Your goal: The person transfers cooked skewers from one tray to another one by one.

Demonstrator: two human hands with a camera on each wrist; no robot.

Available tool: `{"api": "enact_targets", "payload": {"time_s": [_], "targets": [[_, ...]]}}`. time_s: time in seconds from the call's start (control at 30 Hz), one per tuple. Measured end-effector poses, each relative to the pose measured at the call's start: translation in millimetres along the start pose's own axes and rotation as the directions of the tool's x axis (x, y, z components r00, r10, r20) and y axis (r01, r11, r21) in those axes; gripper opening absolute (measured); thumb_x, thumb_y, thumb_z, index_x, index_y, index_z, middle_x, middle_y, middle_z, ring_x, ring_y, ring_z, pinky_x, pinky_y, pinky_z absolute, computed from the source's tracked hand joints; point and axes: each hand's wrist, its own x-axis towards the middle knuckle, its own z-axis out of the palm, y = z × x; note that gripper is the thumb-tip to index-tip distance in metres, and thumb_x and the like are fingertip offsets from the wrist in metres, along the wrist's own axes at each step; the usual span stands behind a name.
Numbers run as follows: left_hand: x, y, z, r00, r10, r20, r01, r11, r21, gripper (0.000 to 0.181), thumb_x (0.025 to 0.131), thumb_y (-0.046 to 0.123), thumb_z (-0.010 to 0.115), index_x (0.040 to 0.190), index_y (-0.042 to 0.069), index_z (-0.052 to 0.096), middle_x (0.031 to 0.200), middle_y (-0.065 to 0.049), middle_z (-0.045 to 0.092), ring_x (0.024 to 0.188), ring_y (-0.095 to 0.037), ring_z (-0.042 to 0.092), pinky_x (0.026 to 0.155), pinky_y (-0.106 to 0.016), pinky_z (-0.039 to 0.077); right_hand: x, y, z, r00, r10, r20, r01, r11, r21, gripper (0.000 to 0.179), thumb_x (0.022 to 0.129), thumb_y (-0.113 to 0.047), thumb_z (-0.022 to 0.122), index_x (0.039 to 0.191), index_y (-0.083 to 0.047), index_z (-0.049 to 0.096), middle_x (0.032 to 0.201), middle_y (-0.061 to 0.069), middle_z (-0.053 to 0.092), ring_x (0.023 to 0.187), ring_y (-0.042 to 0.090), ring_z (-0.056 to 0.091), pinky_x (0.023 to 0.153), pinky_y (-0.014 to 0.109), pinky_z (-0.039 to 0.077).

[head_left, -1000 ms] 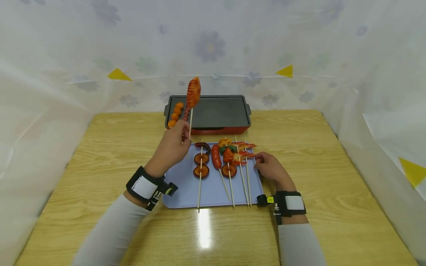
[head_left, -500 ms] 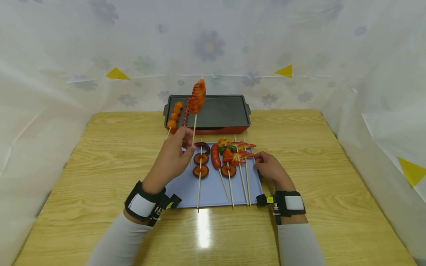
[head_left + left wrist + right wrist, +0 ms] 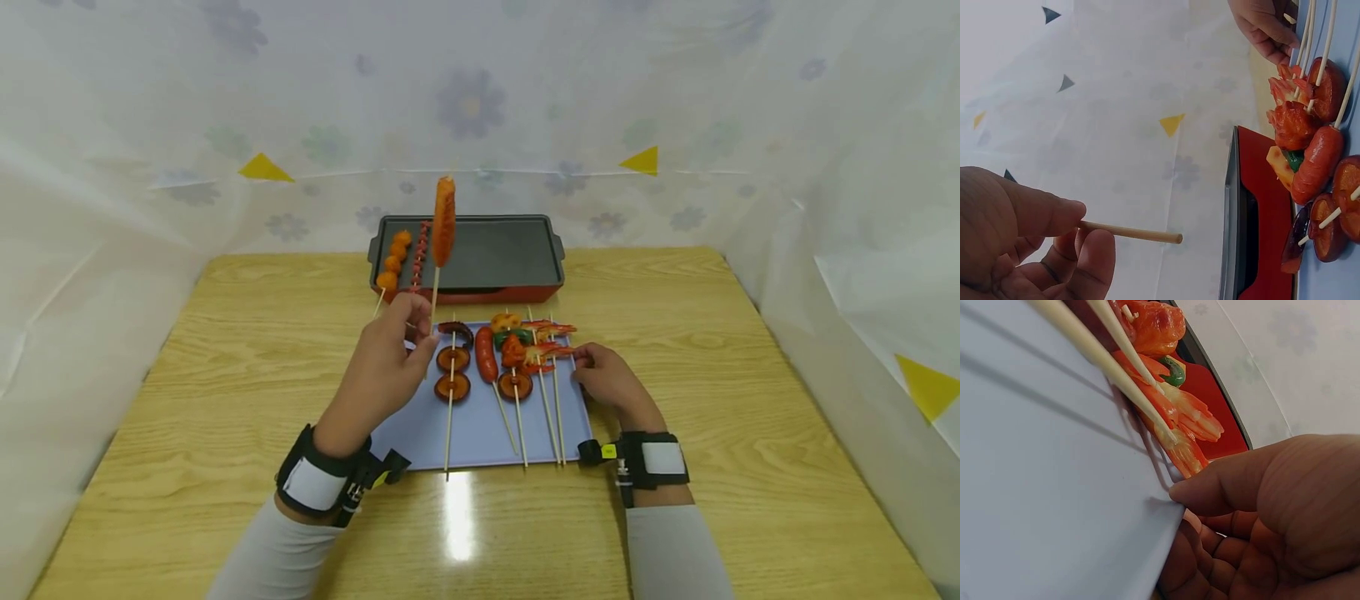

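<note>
The left hand [image 3: 382, 358] pinches an orange-brown skewer [image 3: 444, 221] by its bare stick, thumb against fingers, the food end rising above the fingertips. Past that hand stands a griddle [image 3: 502, 242] with two skewers at its left end: orange balls [image 3: 394, 260] and small reddish pieces [image 3: 420, 254]. The right hand [image 3: 611, 382] grips the near-side edge of a lavender tray [image 3: 480, 450] between thumb and fingers. Between the hands, the tray bears a sausage skewer [image 3: 486, 354], prawn skewers [image 3: 555, 350] and others, on the bench [image 3: 750, 400].

The held skewer is probably light, its thin stick stiff but breakable if bent. With its bulk at the far end, it may well twist in a fingertip pinch; the bare stick just below the food looks the steadiest hold, and the glossy food itself perhaps slippery.
</note>
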Motion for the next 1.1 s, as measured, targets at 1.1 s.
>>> {"api": "enact_targets", "payload": {"time_s": [1.1], "targets": [[-22.9,-3.9,10.4,0.973,-0.156,0.17,0.159,0.987,-0.003,0.023,0.086,0.003,0.059,0.107,0.005,0.049,0.087,-0.007,0.055,0.078,-0.018,0.056,0.06,-0.032,0.048,2.3,2,1,1.0,-0.005,-0.002,0.005,1.0,-0.007,0.03,0.088,-0.006,0.051,0.118,0.002,0.05,0.096,0.015,0.05,0.077,0.024,0.05,0.06,0.032,0.044]]}}
